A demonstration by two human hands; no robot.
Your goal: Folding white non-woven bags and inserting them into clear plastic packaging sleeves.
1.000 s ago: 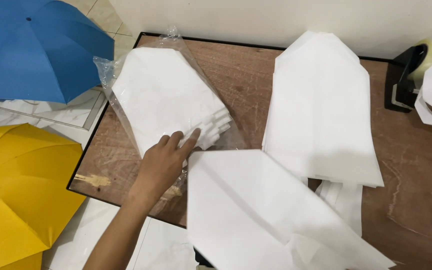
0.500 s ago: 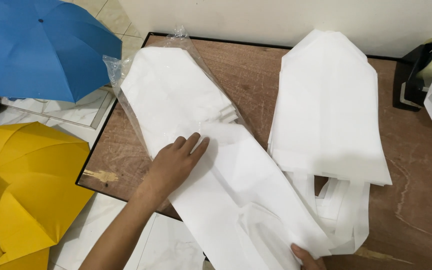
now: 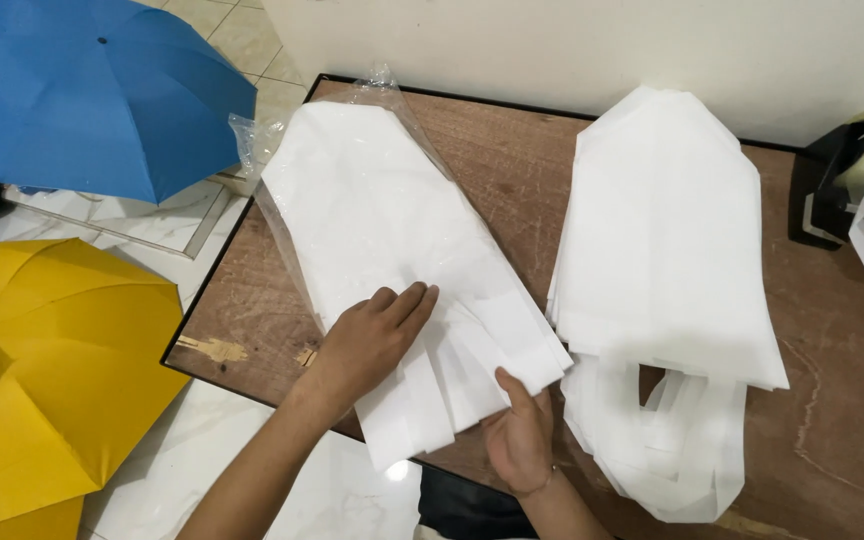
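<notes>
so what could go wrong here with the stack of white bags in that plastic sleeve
The handle ends of the sleeved stack of white bags stick out past the table edge, so they could slide off toward the floor. The left hand presses flat while the right hand grips only a corner, so layers may fan out. The thin plastic sleeve might bunch or tear.

White bag stack [image 3: 392,230], flat, half-sleeved in plastic

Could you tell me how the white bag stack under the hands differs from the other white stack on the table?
The left stack lies partly inside a clear plastic sleeve; the right stack lies bare. The left stack has the left hand pressing on it and the right hand at its lower edge; the right stack is untouched. The left stack overhangs the table edge; the right stack lies straighter. Both are white, handled bags.
</notes>
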